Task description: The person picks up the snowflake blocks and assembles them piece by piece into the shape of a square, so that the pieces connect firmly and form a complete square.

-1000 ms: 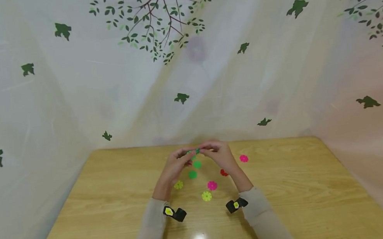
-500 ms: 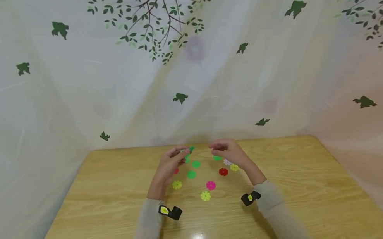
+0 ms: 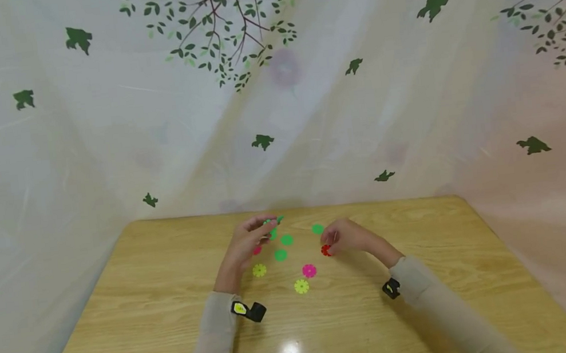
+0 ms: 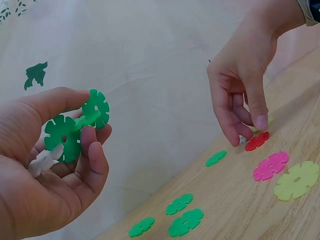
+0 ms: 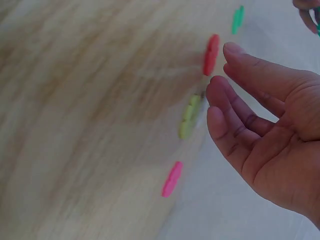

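Note:
My left hand (image 3: pixel 246 242) holds several joined green flower-shaped discs (image 4: pixel 71 148) between thumb and fingers. A white piece (image 4: pixel 46 160) of the same sort sits against them in the palm, partly covered by the fingers. The assembly is above the table. My right hand (image 3: pixel 354 236) is low over the table at a flat red flower-shaped disc (image 3: pixel 326 251). In the right wrist view its thumb and fingers are parted and bent loosely beside the red disc, with nothing between them. A yellow disc (image 5: pixel 188 117) lies close below those fingertips, and a pale disc is mostly hidden there.
Loose green discs (image 3: pixel 287 240) lie between the hands on the wooden table (image 3: pixel 174 326). Nearer are a pink disc (image 3: pixel 309 270) and yellow discs (image 3: pixel 301 286). Another pink disc (image 5: pixel 172 179) lies farther right. A white patterned cloth (image 3: pixel 197 151) hangs behind the table.
My right hand has left the joined green discs and moved right and down to the red disc. The left hand keeps holding the assembly and has shifted slightly left.

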Demonstrator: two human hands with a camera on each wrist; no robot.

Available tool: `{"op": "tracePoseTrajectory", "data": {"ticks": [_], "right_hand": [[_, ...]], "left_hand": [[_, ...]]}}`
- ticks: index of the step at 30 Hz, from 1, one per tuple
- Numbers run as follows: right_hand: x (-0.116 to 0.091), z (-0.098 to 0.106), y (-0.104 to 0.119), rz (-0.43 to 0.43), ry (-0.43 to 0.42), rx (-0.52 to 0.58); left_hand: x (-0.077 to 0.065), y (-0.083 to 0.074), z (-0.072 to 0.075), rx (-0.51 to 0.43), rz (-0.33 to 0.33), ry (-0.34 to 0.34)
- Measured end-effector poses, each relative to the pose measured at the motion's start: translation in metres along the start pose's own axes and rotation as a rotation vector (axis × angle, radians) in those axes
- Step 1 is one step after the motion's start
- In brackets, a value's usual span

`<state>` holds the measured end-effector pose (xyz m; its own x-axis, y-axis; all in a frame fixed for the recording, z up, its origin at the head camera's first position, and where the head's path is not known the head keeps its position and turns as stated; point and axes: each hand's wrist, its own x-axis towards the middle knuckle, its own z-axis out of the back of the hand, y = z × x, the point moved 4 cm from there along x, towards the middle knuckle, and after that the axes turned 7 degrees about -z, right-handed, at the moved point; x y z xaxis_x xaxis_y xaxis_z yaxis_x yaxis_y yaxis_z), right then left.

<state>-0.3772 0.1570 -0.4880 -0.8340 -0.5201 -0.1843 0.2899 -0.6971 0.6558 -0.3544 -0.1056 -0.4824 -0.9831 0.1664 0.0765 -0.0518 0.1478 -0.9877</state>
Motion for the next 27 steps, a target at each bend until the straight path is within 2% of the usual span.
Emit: {"op": "tracePoseTrajectory", "data": {"ticks": [5,9,21,24,27], "right_hand": [[0.001,-0.008,-0.001,-0.024,-0.008,-0.062],[0.0,-0.01,0.004,-0.019,-0.018,-0.067],[0.003,-0.015,0.007,0.081,-0.038,0.061],[0.003,-0.012,0.009,0.091,-0.024,0.085],[0.003,-0.008,0.01,0.063,-0.008,0.124]], "left_hand": [[-0.001,-0.001,-0.001,-0.001,-0.017,0.011],[-0.002,-0.002,-0.001,-0.002,-0.035,0.01],[-0.002,0.001,-0.002,0.0,-0.026,0.022],[-0.003,0.001,-0.002,0.015,-0.025,0.029],[-0.003,0.002,-0.003,0.029,-0.02,0.039]]}}
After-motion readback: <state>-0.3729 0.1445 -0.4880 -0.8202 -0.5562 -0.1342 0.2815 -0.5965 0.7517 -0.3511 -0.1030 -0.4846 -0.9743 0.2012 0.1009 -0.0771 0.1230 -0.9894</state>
